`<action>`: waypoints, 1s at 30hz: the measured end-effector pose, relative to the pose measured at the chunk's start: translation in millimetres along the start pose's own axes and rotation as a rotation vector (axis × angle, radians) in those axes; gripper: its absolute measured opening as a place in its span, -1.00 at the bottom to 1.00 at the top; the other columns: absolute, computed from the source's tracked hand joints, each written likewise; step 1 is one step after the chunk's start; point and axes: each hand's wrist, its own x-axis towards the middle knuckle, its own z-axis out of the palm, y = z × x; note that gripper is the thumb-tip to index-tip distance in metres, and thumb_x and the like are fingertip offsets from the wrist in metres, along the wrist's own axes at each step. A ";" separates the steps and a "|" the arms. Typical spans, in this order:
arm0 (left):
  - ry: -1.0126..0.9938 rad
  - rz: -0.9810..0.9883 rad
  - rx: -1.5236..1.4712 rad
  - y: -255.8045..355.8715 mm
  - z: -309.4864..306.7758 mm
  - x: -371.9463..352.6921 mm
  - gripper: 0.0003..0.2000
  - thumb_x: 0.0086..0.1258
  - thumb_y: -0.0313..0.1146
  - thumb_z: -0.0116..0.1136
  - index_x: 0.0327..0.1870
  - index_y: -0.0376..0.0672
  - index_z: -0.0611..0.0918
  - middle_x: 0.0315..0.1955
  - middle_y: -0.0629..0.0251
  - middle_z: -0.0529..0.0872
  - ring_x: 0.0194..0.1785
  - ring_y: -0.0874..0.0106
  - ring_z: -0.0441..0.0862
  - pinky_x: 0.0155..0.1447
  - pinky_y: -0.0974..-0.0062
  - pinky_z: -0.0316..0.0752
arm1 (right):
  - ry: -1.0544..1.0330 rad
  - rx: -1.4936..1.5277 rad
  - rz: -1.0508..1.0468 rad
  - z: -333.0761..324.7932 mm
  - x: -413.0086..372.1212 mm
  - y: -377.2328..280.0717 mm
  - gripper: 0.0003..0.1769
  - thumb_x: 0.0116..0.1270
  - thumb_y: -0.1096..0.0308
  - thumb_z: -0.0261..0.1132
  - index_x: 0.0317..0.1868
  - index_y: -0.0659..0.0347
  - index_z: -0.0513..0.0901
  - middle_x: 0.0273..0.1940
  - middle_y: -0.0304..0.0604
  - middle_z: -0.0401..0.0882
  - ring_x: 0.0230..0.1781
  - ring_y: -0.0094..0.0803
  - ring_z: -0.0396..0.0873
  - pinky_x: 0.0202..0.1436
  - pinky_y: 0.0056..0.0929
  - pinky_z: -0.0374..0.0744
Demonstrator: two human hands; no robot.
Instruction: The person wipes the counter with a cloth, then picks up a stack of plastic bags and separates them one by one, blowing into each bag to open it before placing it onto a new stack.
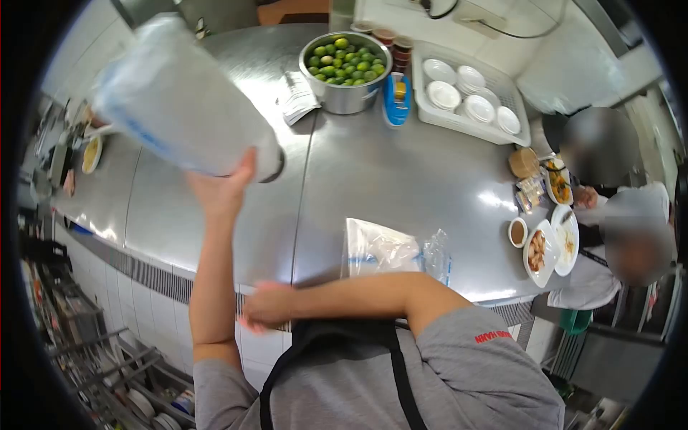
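Observation:
My left hand is raised over the left part of the steel table, its fingers closed around the lower end of a large white plastic-wrapped package. The package is long and tilted, with blue print along one side and a dark rim at its near end; its contents do not show clearly. My right hand crosses in front of my body at the table's front edge, near my left forearm. Motion smears its fingers. Beyond my right forearm lie a clear plastic bag and a crumpled clear wrapper.
A steel pot of green limes, a blue tape dispenser and a white crate with round white containers stand at the back of the steel table. Food dishes sit at the right, beside two people.

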 end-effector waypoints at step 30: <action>-1.081 0.302 0.240 3.9 94.3 -159.2 -0.65 0.10 -0.15 0.25 -0.17 -0.16 0.56 -0.27 0.15 0.57 -0.07 0.11 0.48 0.00 0.24 0.36 | 1.392 0.181 0.821 -89.2 -296.7 -81.4 -0.83 0.11 0.36 0.31 -0.37 0.30 0.59 -0.48 -0.24 0.56 -0.50 -0.58 0.46 -0.41 -0.61 0.42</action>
